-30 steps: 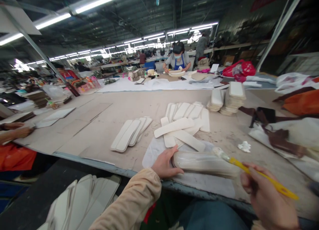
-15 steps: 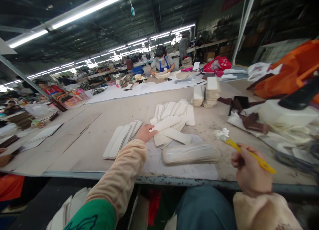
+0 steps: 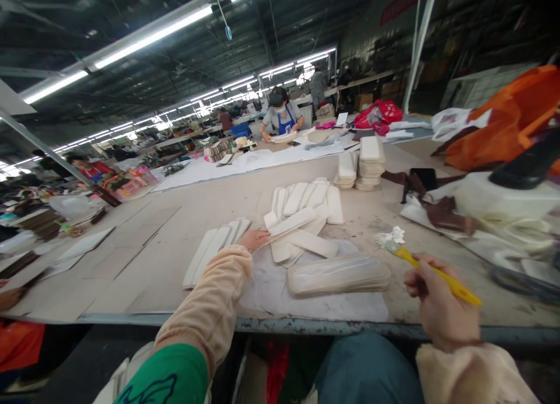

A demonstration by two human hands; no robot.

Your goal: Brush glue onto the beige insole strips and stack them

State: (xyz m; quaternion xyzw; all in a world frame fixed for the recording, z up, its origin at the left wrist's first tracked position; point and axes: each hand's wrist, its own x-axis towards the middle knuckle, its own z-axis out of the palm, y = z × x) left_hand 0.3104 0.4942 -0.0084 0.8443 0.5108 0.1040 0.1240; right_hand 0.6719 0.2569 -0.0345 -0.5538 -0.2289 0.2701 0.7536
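Shifting off the low stack since the earliest frame, the bare left hand (image 3: 252, 239) is now reaching to a loose pile of cream-white, round-ended flat strips (image 3: 301, 200), its fingers touching the left end of an upper strip (image 3: 294, 222); whether they are pinching it, I cannot tell. Also moving clear of that stack, the bare right hand (image 3: 446, 305) is grasping a yellow-handled brush (image 3: 455, 287), fingers closed around the handle, the bristles meeting a lump of white paste (image 3: 396, 235) over the dull beige surface (image 3: 376, 214). Nearer the edge, the low stack of round-ended strips (image 3: 339, 276) is lying on a thin white sheet (image 3: 271, 299), its top showing a wet-looking, streaky coat. Work is seemingly standing partway: that top is apparently carrying paste, while the loose strips are looking dry and uncoated. Two taller stacks of white strips (image 3: 371, 169) are standing behind, their state unclear.
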